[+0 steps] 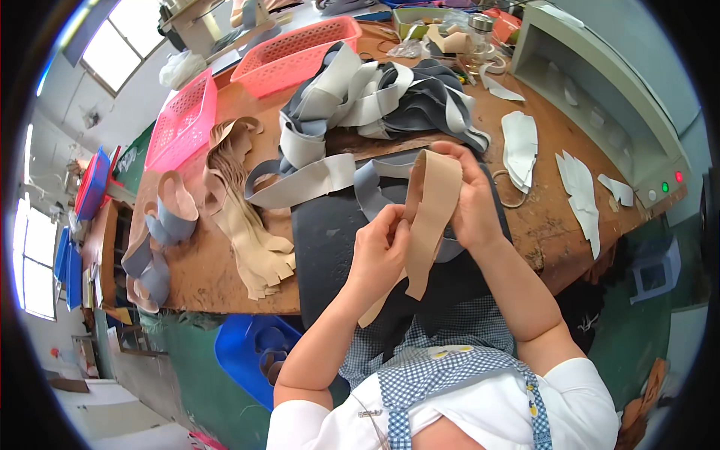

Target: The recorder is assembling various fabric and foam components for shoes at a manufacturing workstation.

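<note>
Between my hands is a tan strip [435, 199] of leather-like material, looped over at the top with its loose ends hanging down toward my lap. My left hand [381, 244] pinches the strip's left edge between thumb and fingers. Higher up, my right hand [472, 196] grips it at the loop, fingers behind and thumb in front. Just past my left hand, a grey strip with a pale back [319, 184] curls over a black mat [326, 240]. To the left lies a bundle of tan strips [244, 217] with notched ends.
A heap of grey and white strips [375, 97] covers the table's far middle. Pink baskets [300, 56] stand behind it. White cut pieces [519, 150] lie at right beside a grey machine [600, 97] with lit buttons. A blue bin [240, 352] sits below the table's front edge.
</note>
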Demonstrator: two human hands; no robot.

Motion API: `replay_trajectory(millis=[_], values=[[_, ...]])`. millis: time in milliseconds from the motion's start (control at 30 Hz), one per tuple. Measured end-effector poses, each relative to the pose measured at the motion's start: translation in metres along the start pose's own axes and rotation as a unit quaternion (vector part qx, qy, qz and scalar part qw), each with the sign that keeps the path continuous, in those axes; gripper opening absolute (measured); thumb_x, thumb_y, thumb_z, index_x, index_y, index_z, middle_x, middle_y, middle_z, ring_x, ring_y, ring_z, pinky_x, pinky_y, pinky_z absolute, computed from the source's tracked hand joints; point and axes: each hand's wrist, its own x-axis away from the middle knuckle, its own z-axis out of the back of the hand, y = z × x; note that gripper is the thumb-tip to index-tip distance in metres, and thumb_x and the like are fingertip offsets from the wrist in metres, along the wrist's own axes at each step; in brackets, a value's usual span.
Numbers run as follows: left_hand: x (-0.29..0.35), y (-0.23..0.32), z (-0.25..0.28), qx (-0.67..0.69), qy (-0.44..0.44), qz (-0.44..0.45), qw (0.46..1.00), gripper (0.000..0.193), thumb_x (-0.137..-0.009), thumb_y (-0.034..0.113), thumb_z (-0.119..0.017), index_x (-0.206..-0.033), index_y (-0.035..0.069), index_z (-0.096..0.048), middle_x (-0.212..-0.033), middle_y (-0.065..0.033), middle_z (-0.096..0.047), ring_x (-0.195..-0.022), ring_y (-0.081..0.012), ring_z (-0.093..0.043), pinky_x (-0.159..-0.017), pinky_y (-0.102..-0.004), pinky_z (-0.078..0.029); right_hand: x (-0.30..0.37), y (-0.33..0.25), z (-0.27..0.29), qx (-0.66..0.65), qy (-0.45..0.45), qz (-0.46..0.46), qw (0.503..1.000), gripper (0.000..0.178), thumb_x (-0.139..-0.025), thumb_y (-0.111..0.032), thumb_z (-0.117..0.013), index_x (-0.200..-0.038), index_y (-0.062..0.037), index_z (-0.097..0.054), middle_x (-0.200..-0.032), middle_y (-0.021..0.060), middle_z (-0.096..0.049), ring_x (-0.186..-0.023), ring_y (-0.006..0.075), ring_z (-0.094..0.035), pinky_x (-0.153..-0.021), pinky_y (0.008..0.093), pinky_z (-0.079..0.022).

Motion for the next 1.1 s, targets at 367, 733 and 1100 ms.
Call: replay_trajectory(millis=[367, 733, 1100], values=[[0.005, -0.011, 0.004, -0.193, -0.023, -0.145, 0.97, 0.018, -0.093, 0.006, -0.055, -0.109, -0.001, -0.059, -0.092, -0.0243, -0.067, -0.083, -0.0415, -0.065, -0.071, -0.0447, -0.053, 0.018, -0.037, 0.043, 0.184, -0.009, 0.083, 0.979, 0.029, -0.097, -0.027, -0.056, -0.108, -0.0009, -0.064, -0.097, 0.0096, -0.067, -0.087, 0.0202, -0.066, -0.075, 0.0313, -0.054], [0.019, 0.014, -0.008, 0.132, -0.078, 0.007, 0.988, 0.02, -0.101, 0.012, -0.055, -0.112, -0.002, -0.064, -0.085, 0.0004, -0.066, -0.079, -0.0054, -0.056, -0.072, -0.023, -0.047, 0.074, -0.045, 0.047, 0.018, -0.123, -0.135, 0.983, 0.076, -0.097, -0.058, -0.05, -0.139, 0.0043, -0.046, -0.128, 0.0136, -0.061, -0.111, 0.022, -0.063, -0.085, 0.0361, -0.055], [0.018, 0.027, -0.045, 0.145, -0.156, -0.026, 0.977, 0.015, -0.1, 0.008, -0.055, -0.107, -0.003, -0.063, -0.082, 0.0008, -0.063, -0.078, -0.0036, -0.054, -0.071, -0.0204, -0.046, 0.102, -0.07, 0.054, -0.083, 0.03, -0.186, 0.979, 0.029, -0.094, -0.018, -0.065, -0.113, 0.0046, -0.066, -0.098, 0.0065, -0.069, -0.081, 0.0113, -0.064, -0.077, 0.0259, -0.051]])
